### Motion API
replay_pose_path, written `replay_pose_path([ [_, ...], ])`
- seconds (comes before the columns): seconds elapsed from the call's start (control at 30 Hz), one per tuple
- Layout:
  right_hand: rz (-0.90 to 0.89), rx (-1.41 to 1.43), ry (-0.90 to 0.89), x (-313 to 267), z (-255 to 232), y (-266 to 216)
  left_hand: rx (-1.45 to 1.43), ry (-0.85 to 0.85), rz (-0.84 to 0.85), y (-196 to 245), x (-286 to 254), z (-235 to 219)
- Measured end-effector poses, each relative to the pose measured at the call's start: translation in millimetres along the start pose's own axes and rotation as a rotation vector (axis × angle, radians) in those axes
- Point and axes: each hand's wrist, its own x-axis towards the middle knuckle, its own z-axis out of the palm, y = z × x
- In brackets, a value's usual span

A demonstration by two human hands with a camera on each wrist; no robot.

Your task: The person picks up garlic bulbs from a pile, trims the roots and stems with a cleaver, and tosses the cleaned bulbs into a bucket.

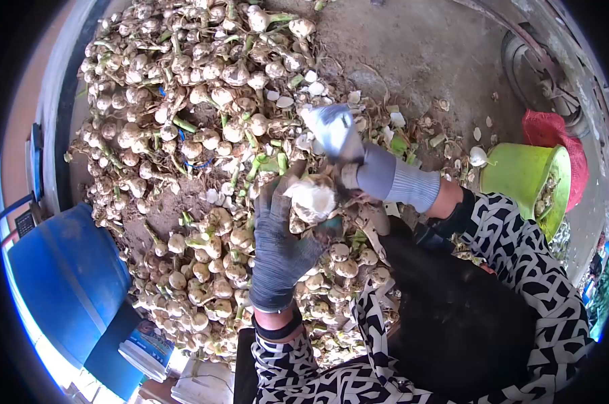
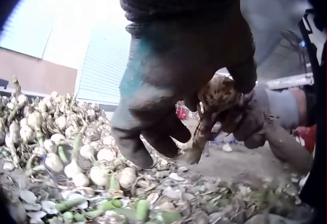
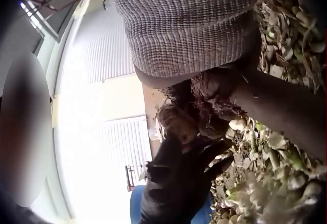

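Observation:
My gloved left hand grips a large bulb, its cut white face turned up. From the left wrist view, the underside of the bulb is brown and dirty, below the curled fingers. My right hand, in a grey glove, grips a broad-bladed tool. Its blade is shiny and blurred, beyond the hand and above the heap. A thick handle sticks out at the other side of the fist. In the right wrist view, the dark left glove is against the bulb.
A heap of bulbs with green stems covers the floor ahead and to the left. Peelings lie along its right edge. A yellow-green bucket and a red sack stand at right; a blue barrel at left.

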Motion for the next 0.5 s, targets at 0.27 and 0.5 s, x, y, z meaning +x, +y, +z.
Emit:
replay_pose_path([
  [0.27,-0.553,-0.169,0.098,-12,10,-10,-0.864,0.26,-0.258,-5,-20,23],
  [0.5,-0.082,-0.719,-0.146,23,-13,32,-0.483,-0.537,-0.31,-24,-61,-27],
])
